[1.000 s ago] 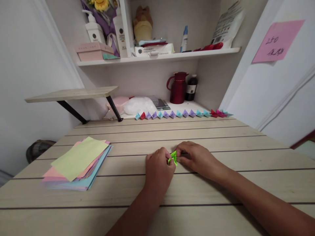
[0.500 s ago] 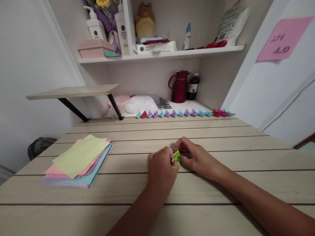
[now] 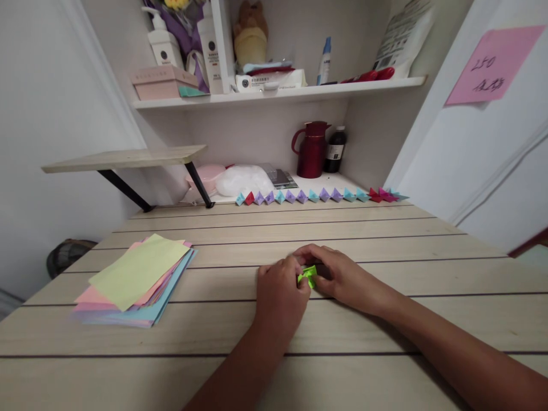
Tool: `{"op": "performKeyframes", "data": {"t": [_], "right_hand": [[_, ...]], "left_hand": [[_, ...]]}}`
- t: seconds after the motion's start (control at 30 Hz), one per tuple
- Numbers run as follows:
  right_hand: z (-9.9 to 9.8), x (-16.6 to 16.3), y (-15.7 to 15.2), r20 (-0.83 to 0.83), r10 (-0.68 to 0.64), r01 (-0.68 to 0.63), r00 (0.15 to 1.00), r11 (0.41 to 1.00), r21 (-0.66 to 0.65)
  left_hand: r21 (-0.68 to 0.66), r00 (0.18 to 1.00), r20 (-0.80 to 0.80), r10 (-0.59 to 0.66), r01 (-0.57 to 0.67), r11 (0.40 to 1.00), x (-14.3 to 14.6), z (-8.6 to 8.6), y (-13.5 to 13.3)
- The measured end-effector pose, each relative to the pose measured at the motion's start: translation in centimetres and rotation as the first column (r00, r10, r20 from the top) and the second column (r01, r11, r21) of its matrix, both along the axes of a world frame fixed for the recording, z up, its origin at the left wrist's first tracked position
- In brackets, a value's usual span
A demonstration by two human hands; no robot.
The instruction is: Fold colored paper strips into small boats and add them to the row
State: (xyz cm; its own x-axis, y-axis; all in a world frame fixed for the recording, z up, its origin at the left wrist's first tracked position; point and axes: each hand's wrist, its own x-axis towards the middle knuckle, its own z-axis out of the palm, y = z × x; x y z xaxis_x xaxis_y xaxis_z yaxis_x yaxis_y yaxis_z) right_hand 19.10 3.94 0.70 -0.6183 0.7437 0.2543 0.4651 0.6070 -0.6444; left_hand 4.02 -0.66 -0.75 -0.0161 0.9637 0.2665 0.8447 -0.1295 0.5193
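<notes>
A small bright green folded paper (image 3: 308,277) is between my two hands, just above or on the wooden table. My left hand (image 3: 283,291) is closed, pinching the paper's left side between thumb and fingers. From the right, my right hand (image 3: 331,273) curls round it, with the thumb at the paper's right edge and the fingers reaching behind toward my left fingertips. Parts of the paper are hidden by the fingers. Along the table's far edge stands a row of small folded paper boats (image 3: 302,197) in blue, purple, red and pink.
On the left lies a stack of coloured paper sheets (image 3: 137,274), a yellow one on top. A raised wooden shelf (image 3: 128,157) on black legs stands at the back left. Behind the boats are a white plastic bag (image 3: 244,181), a red jug (image 3: 311,151) and a dark bottle (image 3: 335,151).
My right fingers have moved left, closing in behind the green paper toward my left hand. The paper has turned slightly between the hands. The camera view has shifted a little.
</notes>
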Motion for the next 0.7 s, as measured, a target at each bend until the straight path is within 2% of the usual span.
{"op": "performKeyframes", "data": {"t": [0.23,0.47,0.57,0.7], "right_hand": [[0.53,0.06,-0.15,0.021,0.082,-0.082,0.996,0.997,-0.007],[-0.04,0.21,0.04,-0.075,0.012,-0.022,0.997,0.990,-0.138],[0.02,0.16,0.00,-0.071,-0.012,0.003,0.997,0.993,-0.119],[0.19,0.21,0.05,0.001,-0.049,0.049,0.999,0.998,-0.029]], "left_hand": [[-0.009,0.999,-0.035,-0.023,0.023,1.000,0.00,0.07,-0.10],[-0.019,0.999,-0.047,-0.027,0.027,0.999,-0.02,0.07,-0.23],[-0.016,0.999,-0.039,-0.031,0.031,0.999,-0.03,0.00,-0.18],[-0.023,0.997,-0.057,-0.045,0.044,0.999,-0.08,-0.01,-0.09]]}}
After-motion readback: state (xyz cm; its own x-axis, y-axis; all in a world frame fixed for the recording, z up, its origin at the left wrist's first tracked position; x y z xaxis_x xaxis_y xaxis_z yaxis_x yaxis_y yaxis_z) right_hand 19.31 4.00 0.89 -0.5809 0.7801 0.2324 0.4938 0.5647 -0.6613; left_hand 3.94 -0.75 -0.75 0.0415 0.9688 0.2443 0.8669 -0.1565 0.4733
